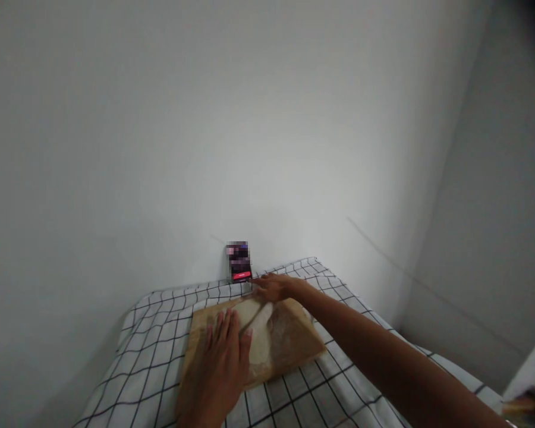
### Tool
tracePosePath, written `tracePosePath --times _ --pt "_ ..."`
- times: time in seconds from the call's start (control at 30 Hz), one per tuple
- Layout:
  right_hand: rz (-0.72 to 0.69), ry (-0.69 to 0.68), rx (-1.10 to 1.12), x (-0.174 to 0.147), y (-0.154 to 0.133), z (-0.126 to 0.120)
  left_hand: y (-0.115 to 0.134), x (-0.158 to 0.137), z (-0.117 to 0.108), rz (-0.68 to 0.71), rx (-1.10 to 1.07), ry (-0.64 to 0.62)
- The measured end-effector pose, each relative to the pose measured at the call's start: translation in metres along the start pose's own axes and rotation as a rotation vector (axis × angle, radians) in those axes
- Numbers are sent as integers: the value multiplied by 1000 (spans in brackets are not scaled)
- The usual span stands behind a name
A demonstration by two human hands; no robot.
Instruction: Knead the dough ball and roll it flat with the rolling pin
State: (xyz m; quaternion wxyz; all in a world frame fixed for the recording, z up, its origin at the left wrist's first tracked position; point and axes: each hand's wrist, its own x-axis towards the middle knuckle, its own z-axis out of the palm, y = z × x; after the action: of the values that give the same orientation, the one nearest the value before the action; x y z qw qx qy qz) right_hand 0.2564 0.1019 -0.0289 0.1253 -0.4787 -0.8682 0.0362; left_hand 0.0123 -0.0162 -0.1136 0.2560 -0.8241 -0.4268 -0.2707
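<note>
A pale, flattened sheet of dough [260, 342] lies on a tan board [301, 342], which looks dusted with flour. My left hand [225, 348] rests flat over the left part of the board and the dough's edge, its fingers stretched out. Beyond the dough, my right hand [274, 288] reaches over the board's far edge, fingers extended toward a phone [241, 264]. Its fingertips are close to the phone's lower right corner; I cannot tell whether they touch. Neither hand grips anything that I can see.
The phone leans against a plain white wall [267, 148], its screen lit and partly pixelated. A white cloth with black grid lines [151, 351] covers the table under the board. At the lower right edge is a blurred brownish object [524, 407].
</note>
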Motion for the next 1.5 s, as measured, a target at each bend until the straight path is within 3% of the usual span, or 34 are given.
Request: tracePosePath --times 0.07,0.2,0.43,0.67,0.77,0.87,1.0,1.17,1.3,1.5 --pt "10 7 17 6 4 4 1 1 -2 27 -20 -6" --pt "50 59 40 -4 9 14 13 10 -3 -92 -41 24" --pt "95 161 3 -52 2 17 22 13 -6 -75 -58 -7" --pt "79 210 -9 -114 -13 17 58 -7 -31 -11 -41 39" --pt "50 231 -3 -128 -14 17 63 -15 -31 36 -29 55" --pt "49 215 -34 -114 -13 15 52 -10 -20 15 -46 24" --pt "77 202 -59 -67 -11 9 20 11 -5 -56 -39 -56" --pt "110 172 -52 -28 -6 8 -5 26 0 -9 4 -114" --pt "112 173 -42 -36 -3 13 6 24 3 -80 -11 -41" --pt "115 206 -30 -80 -10 18 30 18 -5 -100 -55 -25"
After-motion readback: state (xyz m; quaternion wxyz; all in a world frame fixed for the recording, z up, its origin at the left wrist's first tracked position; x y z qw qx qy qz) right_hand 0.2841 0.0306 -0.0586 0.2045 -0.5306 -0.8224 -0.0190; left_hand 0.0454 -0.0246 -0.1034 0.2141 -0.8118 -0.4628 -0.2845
